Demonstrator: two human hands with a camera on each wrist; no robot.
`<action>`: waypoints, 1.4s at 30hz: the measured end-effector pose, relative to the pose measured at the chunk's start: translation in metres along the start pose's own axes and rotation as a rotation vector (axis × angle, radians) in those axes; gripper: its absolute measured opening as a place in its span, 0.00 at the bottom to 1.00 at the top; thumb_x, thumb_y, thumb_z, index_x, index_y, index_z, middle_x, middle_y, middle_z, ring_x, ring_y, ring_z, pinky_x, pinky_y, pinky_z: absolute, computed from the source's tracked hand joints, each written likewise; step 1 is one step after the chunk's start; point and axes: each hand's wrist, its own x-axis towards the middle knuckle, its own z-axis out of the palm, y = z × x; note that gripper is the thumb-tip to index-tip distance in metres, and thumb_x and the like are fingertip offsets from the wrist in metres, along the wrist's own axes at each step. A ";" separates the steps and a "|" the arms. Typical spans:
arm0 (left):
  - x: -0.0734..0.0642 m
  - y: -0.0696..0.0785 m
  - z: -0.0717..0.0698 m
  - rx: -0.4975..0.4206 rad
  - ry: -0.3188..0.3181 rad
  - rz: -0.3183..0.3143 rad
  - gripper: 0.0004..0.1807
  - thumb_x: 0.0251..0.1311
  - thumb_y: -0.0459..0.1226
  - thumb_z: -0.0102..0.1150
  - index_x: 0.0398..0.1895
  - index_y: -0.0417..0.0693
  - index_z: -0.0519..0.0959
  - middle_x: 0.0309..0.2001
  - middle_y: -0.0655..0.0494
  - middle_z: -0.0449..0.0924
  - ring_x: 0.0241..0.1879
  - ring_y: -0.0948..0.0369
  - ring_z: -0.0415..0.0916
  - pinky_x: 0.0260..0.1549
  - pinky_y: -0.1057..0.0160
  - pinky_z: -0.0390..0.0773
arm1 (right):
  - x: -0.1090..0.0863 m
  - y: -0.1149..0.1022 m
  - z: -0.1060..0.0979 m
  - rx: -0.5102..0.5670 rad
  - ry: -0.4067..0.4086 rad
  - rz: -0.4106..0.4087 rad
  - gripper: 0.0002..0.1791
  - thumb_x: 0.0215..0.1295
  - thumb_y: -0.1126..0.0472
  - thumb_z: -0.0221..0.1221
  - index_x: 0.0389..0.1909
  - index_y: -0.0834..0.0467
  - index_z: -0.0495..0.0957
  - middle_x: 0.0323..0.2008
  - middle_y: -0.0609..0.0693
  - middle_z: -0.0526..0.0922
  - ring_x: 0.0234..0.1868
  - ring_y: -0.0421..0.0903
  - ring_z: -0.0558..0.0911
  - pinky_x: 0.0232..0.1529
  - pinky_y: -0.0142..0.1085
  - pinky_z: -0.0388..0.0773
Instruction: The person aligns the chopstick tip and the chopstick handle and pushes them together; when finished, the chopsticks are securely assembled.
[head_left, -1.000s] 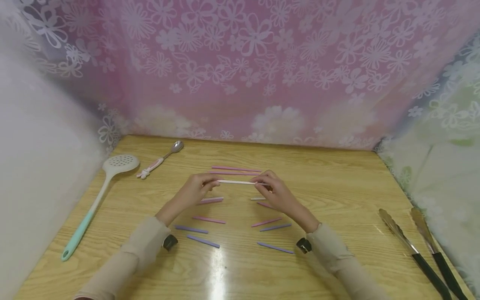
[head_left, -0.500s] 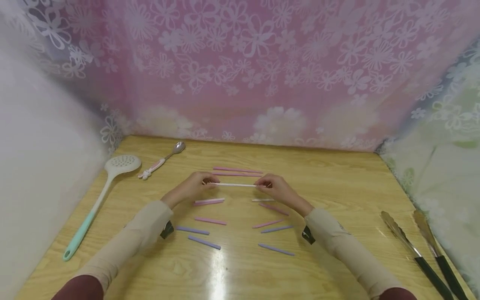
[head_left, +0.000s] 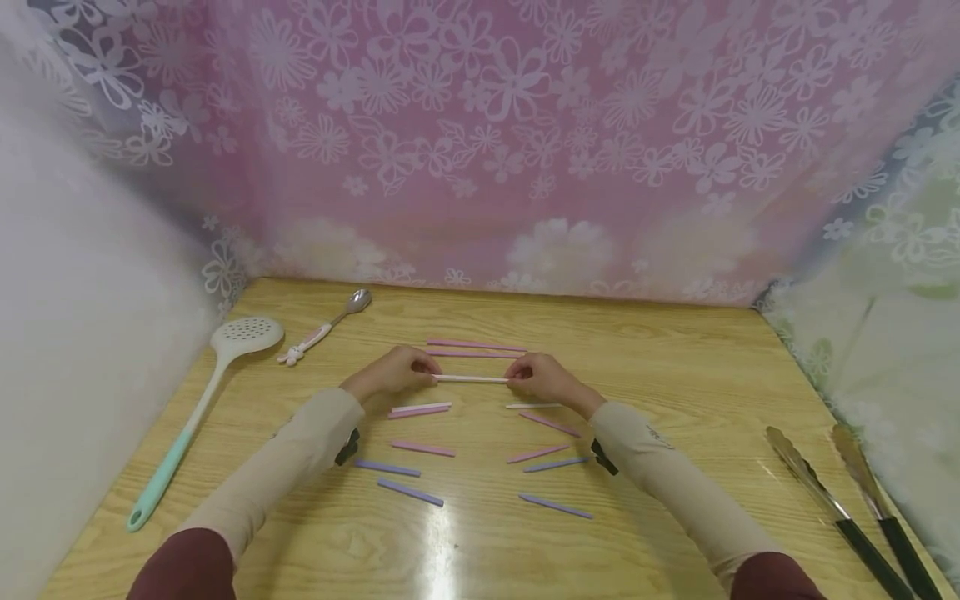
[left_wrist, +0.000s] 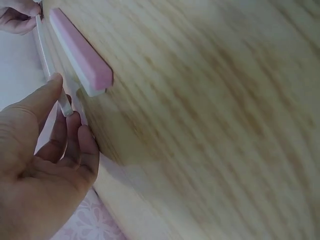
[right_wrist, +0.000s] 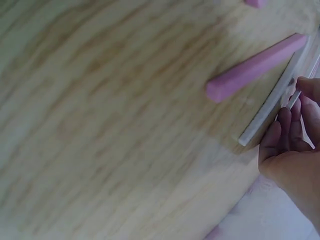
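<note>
Both hands hold a thin white stick [head_left: 472,379] level between them over the middle of the table. My left hand [head_left: 401,369] pinches its left end between thumb and fingers, seen close in the left wrist view, where the stick's tip [left_wrist: 66,107] shows past the thumb. The right hand [head_left: 543,377] pinches the other end; in the right wrist view a short piece of stick [right_wrist: 294,99] shows at its fingertips. Just beyond the hands lie two long pink sticks [head_left: 476,344]. Nearer, a white stick [head_left: 534,406] lies right, and a white and pink pair [head_left: 420,410] lies left.
Pink sticks [head_left: 423,449] and purple sticks [head_left: 410,492] lie in two columns nearer the body. A slotted skimmer [head_left: 246,331] and a spoon [head_left: 318,333] lie at left. Metal tongs [head_left: 806,471] with black handles lie at right. A floral cloth [head_left: 480,167] stands behind the wooden table.
The white stick has come slightly nearer the body, still held at both ends. Both wrists have drawn inward over the last half second. The sticks on the table have not moved.
</note>
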 end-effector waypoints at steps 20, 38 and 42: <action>0.004 0.001 0.005 0.074 0.047 0.019 0.07 0.62 0.32 0.59 0.40 0.38 0.81 0.37 0.51 0.82 0.39 0.59 0.75 0.44 0.60 0.77 | 0.004 0.004 0.002 -0.042 0.043 -0.033 0.05 0.61 0.66 0.61 0.36 0.63 0.82 0.29 0.50 0.80 0.29 0.40 0.73 0.33 0.31 0.72; -0.035 -0.004 0.004 -0.066 0.060 -0.037 0.14 0.66 0.38 0.56 0.50 0.39 0.79 0.44 0.51 0.80 0.45 0.56 0.74 0.50 0.55 0.74 | -0.042 0.002 -0.016 0.113 0.047 0.040 0.17 0.64 0.56 0.61 0.48 0.64 0.78 0.41 0.54 0.78 0.41 0.48 0.75 0.44 0.40 0.75; -0.048 -0.008 0.006 -0.097 0.043 -0.050 0.15 0.66 0.38 0.56 0.50 0.39 0.79 0.46 0.49 0.81 0.47 0.55 0.75 0.50 0.55 0.76 | -0.053 0.006 -0.016 0.097 0.042 0.038 0.17 0.63 0.57 0.62 0.47 0.64 0.79 0.41 0.55 0.78 0.41 0.48 0.76 0.45 0.41 0.75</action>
